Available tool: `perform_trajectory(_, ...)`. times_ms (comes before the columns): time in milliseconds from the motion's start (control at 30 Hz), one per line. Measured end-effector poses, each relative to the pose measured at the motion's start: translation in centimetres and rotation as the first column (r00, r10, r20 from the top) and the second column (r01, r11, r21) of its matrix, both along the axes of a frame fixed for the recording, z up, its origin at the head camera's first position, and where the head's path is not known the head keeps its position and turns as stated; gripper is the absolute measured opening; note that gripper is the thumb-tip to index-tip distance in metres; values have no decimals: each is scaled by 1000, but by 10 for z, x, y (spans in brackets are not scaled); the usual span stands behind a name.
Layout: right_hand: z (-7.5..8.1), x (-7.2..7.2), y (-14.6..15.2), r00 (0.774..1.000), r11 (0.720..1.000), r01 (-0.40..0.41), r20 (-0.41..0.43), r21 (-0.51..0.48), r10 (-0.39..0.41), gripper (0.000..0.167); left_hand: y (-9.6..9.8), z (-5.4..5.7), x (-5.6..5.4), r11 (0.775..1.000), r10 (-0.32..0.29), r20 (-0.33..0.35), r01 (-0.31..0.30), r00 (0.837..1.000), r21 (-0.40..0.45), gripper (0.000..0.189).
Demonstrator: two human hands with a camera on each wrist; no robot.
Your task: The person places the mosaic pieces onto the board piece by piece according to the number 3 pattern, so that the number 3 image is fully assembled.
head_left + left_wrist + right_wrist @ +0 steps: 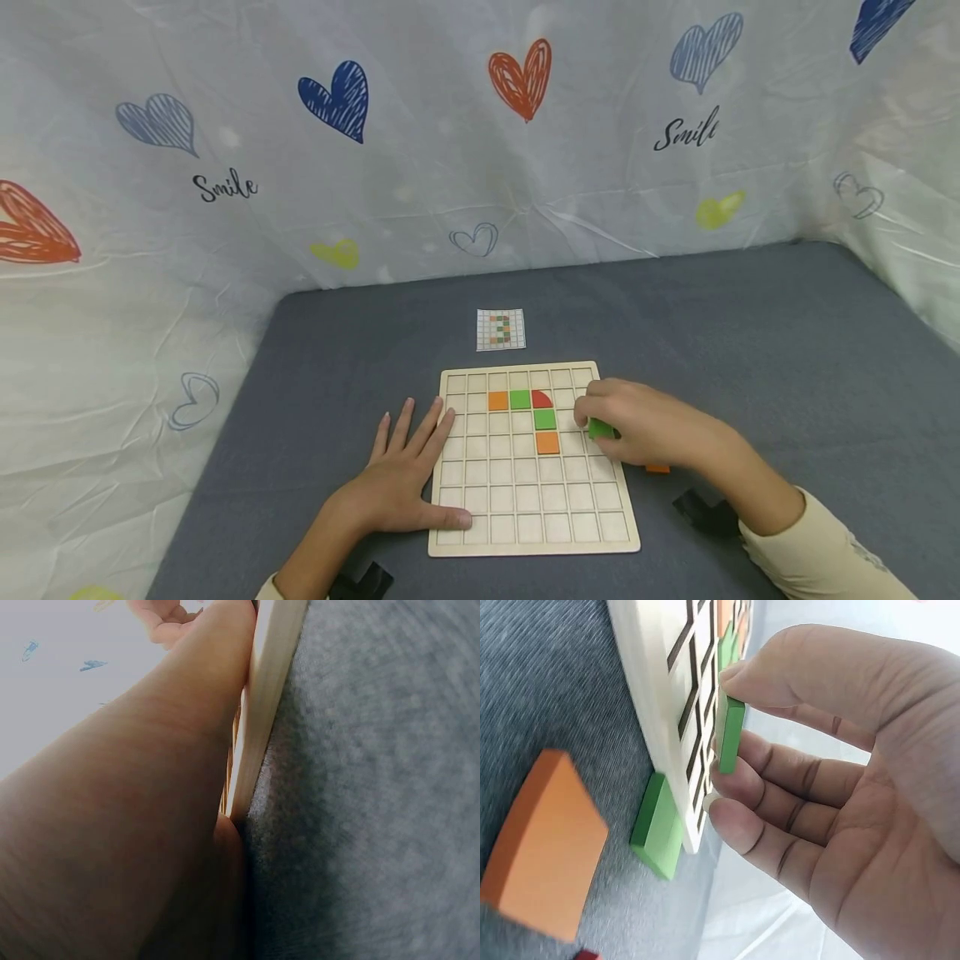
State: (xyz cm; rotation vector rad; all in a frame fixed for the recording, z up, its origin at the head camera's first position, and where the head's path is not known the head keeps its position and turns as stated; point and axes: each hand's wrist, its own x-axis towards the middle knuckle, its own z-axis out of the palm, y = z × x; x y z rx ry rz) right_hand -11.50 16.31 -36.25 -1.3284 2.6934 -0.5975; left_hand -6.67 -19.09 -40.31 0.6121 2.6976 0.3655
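A pale wooden grid board [533, 551] lies on the table. My left hand [401, 487] rests on its left side, fingers spread and straight, the thumb near the lower left squares. Over the board's right edge, my right hand [651, 422] pinches a green square tile [732, 735] between thumb and fingertips. Within the grid sit an orange tile [498, 401], a green tile [520, 400] and a red quarter-round tile [541, 399] in a row. Below the red one are another green tile [544, 419] and another orange tile [547, 442].
Behind the board lies a small printed card [501, 330] with a coloured grid pattern. In the right wrist view, a loose green tile [658, 825] is beside the board's edge, near a loose orange tile [551, 847] and a partly cut-off red piece [587, 955].
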Motion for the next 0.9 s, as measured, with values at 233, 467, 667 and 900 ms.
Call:
perform_trajectory(233, 0, -2, -12, 999, 999, -41, -11, -16, 41, 24, 0, 0, 0, 1000, 6, 2, -6, 1000, -6, 129)
perform_trajectory(467, 2, -2, -25, 998, 998, -61, -16, -6, 60, 21, 1, 0, 0, 1000, 3, 2, -3, 1000, -11, 129)
perform_trajectory(667, 2, 0, -34, 996, 997, -79, -31, 5, 79, 19, 1, 0, 0, 1000, 3, 0, -3, 1000, -16, 129)
perform_trajectory(900, 2, 0, -45, 991, 993, -121, -52, -2, 121, 18, 0, -1, 0, 1000, -5, -6, 5, 1000, 1, 128)
